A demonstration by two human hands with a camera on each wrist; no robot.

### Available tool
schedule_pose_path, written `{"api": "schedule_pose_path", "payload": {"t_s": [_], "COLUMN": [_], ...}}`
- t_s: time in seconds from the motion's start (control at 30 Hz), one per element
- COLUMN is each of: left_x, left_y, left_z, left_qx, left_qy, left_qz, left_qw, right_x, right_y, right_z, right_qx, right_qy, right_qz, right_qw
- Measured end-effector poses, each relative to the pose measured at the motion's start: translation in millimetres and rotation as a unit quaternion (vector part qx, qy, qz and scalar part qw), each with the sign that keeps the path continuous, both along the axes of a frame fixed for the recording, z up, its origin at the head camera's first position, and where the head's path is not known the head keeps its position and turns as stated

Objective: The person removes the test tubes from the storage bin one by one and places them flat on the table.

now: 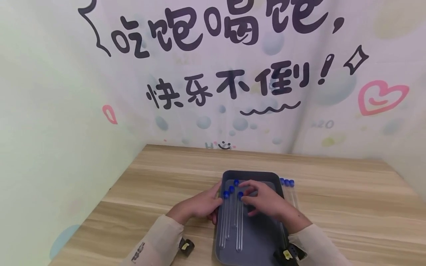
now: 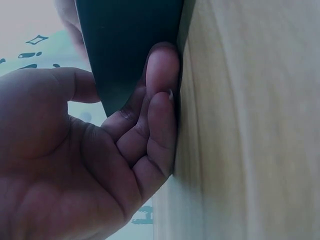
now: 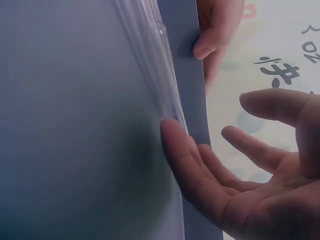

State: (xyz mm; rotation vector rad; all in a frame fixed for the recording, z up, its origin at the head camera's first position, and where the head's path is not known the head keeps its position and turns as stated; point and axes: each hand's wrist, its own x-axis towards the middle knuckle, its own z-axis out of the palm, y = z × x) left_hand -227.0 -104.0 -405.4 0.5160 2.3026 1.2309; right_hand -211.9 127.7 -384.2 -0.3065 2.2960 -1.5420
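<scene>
A dark grey tray (image 1: 261, 236) lies on the table, holding several clear test tubes (image 1: 239, 229) with blue caps in its left half. My left hand (image 1: 203, 204) grips the tray's left side. In the left wrist view its thumb is at the rim and its curled fingers lie along the outer wall, low by the tabletop. Over the tray's upper part is my right hand (image 1: 266, 199), fingers spread loosely beside the caps. The right wrist view shows its thumb apart from the fingers and one fingertip (image 3: 172, 130) right at the tubes.
Three more blue-capped tubes (image 1: 291, 183) lie on the wooden table (image 1: 349, 207) along the tray's right side. A white printed cloth (image 1: 206, 125) hangs behind the table. A black wrist camera (image 1: 287, 255) sits at the right wrist, overlapping the tray's lower right edge.
</scene>
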Motion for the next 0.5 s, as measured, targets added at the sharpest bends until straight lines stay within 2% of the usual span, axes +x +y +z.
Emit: {"api": "schedule_pose_path", "payload": {"t_s": [0.23, 0.5], "left_x": [1.6, 0.7], "left_y": [0.4, 0.2], "left_z": [-0.9, 1.6], "left_qx": [-0.004, -0.004], "left_qy": [-0.005, -0.002], "left_qz": [-0.001, -0.001], "left_qw": [1.0, 1.0], "right_x": [-2.1, -4.2], "right_y": [5.4, 7.3], "right_z": [-8.7, -8.7], "right_qx": [0.007, -0.051], "right_qy": [-0.038, -0.065], "right_qz": [0.003, 0.016], "right_qw": [0.9992, 0.9965]}}
